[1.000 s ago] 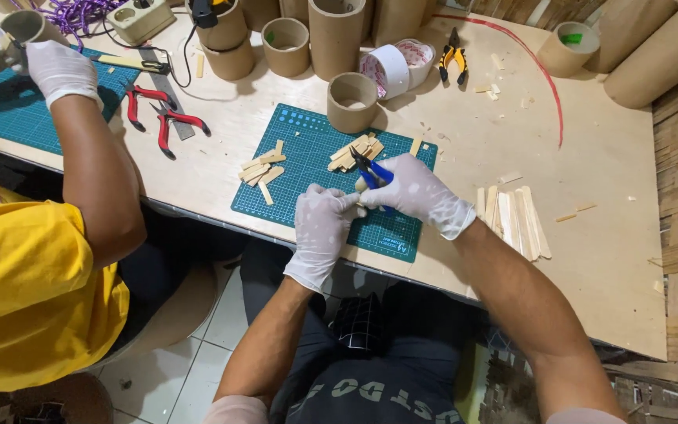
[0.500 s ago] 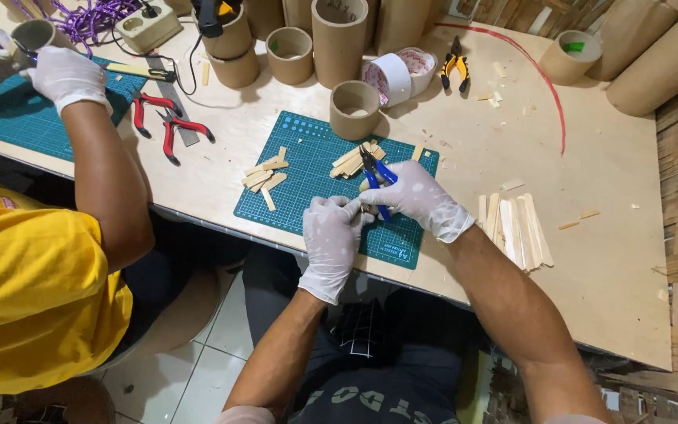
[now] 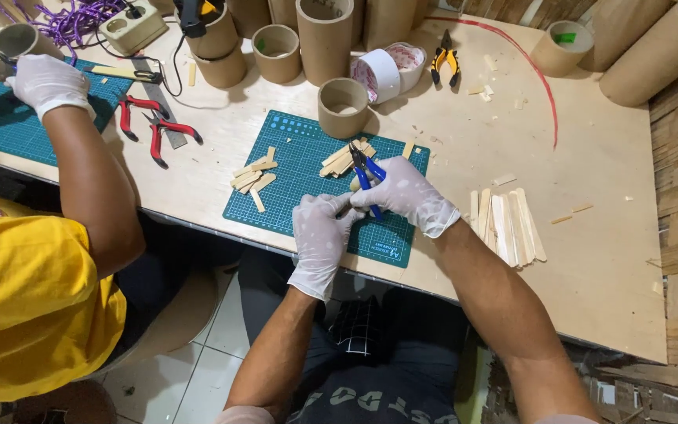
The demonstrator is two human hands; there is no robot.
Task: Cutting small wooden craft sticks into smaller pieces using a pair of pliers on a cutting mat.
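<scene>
- Progress, judged from the layout: two heaps of short cut wooden stick pieces lie on the teal rectangular cutting mat (image 3: 308, 157), one heap (image 3: 253, 177) near its left edge and one heap (image 3: 343, 157) near its far edge; a row of uncut flat wooden sticks (image 3: 508, 224) waits on the plywood table (image 3: 590, 180), just beyond the mat's right edge.
- Right hand (image 3: 406, 192), white-gloved, is closed around the blue-handled cutting pliers (image 3: 364, 169), nose pointing away from the person.
- Left hand (image 3: 319, 232), white-gloved, is curled with its fingertips meeting the right hand at the pliers; what it pinches is hidden, so this cannot be told.
- Both hands work over the mat's near right corner, close to the table's near edge.
- Clearance: open plywood lies toward the table's right edge; a short cardboard tube (image 3: 343, 106) stands at the mat's far edge.
- Co-worker's gloved hand (image 3: 49, 78) works at the table's far left corner, well apart; red-handled pliers (image 3: 151, 126) lie between.
</scene>
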